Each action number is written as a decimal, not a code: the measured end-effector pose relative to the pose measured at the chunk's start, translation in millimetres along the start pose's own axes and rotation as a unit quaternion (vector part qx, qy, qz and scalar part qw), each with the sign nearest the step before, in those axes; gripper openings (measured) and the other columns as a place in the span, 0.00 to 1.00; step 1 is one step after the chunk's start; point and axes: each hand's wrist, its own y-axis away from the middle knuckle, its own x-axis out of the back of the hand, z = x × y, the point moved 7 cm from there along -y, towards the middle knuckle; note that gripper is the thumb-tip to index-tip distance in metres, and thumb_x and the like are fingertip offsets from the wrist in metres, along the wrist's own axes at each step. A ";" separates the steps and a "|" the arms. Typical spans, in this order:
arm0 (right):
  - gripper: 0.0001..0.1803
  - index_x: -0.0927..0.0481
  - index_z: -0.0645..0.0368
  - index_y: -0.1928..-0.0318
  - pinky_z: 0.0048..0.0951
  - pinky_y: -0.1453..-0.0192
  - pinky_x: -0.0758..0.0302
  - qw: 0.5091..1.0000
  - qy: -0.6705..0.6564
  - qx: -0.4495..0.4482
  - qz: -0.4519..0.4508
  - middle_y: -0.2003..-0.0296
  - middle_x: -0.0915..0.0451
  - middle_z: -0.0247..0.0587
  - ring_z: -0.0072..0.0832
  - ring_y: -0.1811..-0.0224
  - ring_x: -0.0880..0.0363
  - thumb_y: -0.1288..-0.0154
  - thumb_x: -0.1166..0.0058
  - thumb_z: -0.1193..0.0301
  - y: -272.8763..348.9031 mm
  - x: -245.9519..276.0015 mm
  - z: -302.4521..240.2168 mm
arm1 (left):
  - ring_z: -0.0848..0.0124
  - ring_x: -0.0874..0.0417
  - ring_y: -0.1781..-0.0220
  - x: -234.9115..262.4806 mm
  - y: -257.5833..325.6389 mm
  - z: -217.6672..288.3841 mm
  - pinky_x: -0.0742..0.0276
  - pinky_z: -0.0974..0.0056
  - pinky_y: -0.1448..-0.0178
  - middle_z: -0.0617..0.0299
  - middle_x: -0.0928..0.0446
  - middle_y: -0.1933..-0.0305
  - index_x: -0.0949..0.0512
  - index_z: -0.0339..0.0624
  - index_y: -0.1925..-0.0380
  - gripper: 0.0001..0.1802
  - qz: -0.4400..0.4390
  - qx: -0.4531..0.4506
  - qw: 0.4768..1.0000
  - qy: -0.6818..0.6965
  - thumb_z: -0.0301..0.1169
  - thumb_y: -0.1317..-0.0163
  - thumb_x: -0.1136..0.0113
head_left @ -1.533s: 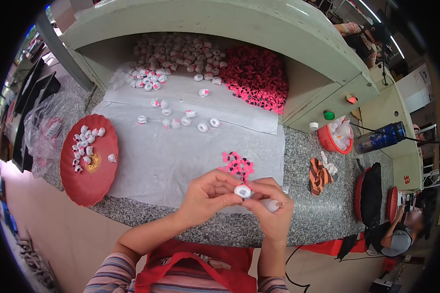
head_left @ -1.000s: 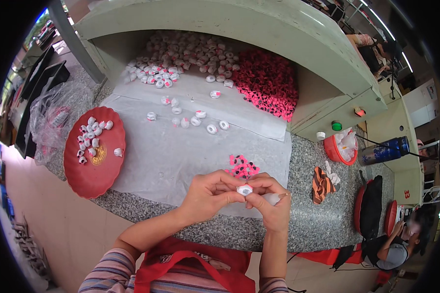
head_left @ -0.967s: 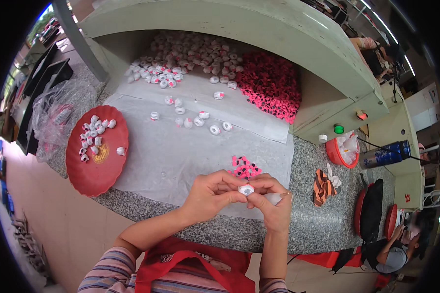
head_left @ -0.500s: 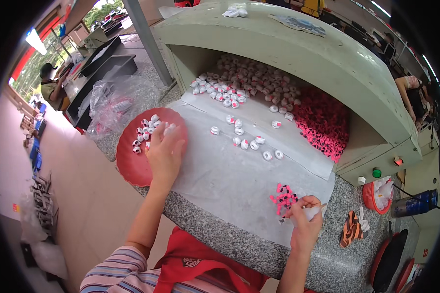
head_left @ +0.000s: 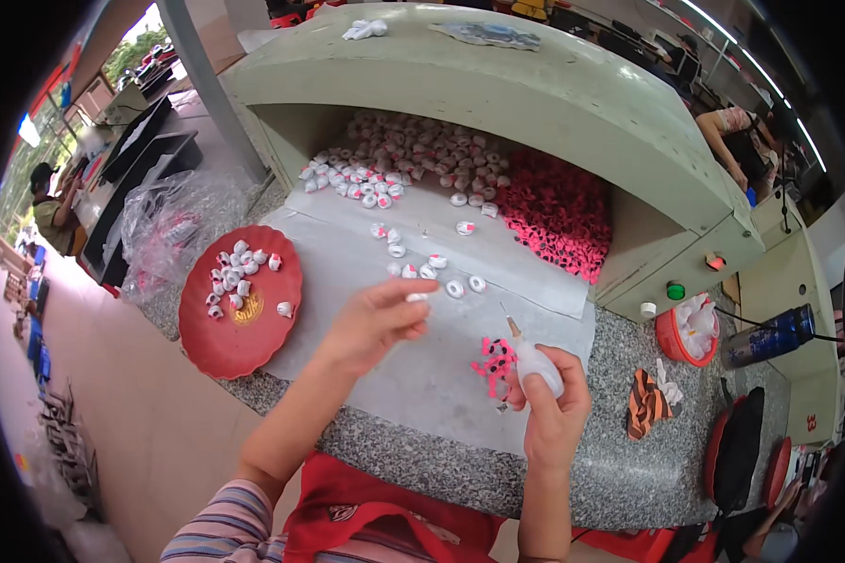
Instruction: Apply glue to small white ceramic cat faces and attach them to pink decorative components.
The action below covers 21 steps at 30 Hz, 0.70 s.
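Note:
My left hand [head_left: 377, 324] is raised over the white sheet [head_left: 385, 385], pinching a small white piece [head_left: 417, 297] between thumb and fingers. In my right hand [head_left: 556, 403] is a white squeeze bottle [head_left: 539, 368] with a thin needle tip pointing up and away. Beside the bottle lies a small heap of pink and black pieces [head_left: 495, 364]. Several loose white ring-like pieces [head_left: 454, 288] are spread on the sheet beyond my left hand. At the left, a red scalloped plate [head_left: 197, 328] carries a cluster of white pieces with dark and pink spots.
A pale green hooded box [head_left: 498, 84] shelters a big pile of white pieces [head_left: 422, 145] and a pink pile [head_left: 559, 216]. To the right stand a red basket [head_left: 687, 338], a blue bottle [head_left: 770, 336] and an orange-black cloth [head_left: 643, 405]. Clear plastic bags [head_left: 174, 225] lie behind the plate.
My left hand has left the plate and moved right over the sheet, now with a white piece in it. My right hand has turned the bottle so its needle points up.

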 end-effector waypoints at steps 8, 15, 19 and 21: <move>0.16 0.29 0.67 0.63 0.20 0.67 0.32 0.961 0.140 0.205 0.125 0.69 0.27 0.40 0.21 0.69 0.29 0.54 0.51 0.73 35.7 17.0 -25.2 | 0.65 0.24 0.54 -68.2 20.0 -19.5 0.26 0.66 0.49 0.53 0.29 0.55 0.31 0.31 0.54 0.17 -0.045 -0.110 0.992 -0.031 0.15 0.46 0.49; 0.13 0.26 0.66 0.66 0.23 0.63 0.29 0.926 0.275 0.253 0.051 0.69 0.24 0.43 0.26 0.68 0.26 0.53 0.47 0.71 46.6 1.2 -31.9 | 0.66 0.26 0.50 -68.8 27.1 -12.2 0.26 0.67 0.47 0.52 0.32 0.51 0.30 0.29 0.57 0.16 -0.061 -0.221 0.972 -0.045 0.11 0.48 0.49; 0.12 0.26 0.66 0.66 0.24 0.65 0.28 0.914 0.293 0.280 0.037 0.70 0.23 0.45 0.28 0.69 0.24 0.53 0.47 0.73 45.4 -2.2 -32.6 | 0.65 0.26 0.49 -67.9 29.2 -14.2 0.26 0.65 0.47 0.52 0.33 0.51 0.32 0.28 0.56 0.17 -0.023 -0.153 0.988 -0.010 0.12 0.48 0.49; 0.12 0.26 0.66 0.66 0.24 0.65 0.28 0.912 0.291 0.286 0.038 0.70 0.23 0.45 0.28 0.69 0.24 0.53 0.47 0.73 45.5 -2.5 -30.4 | 0.64 0.26 0.50 -67.8 29.8 -11.5 0.25 0.64 0.49 0.50 0.31 0.53 0.33 0.28 0.56 0.18 -0.025 -0.193 0.980 -0.040 0.12 0.49 0.47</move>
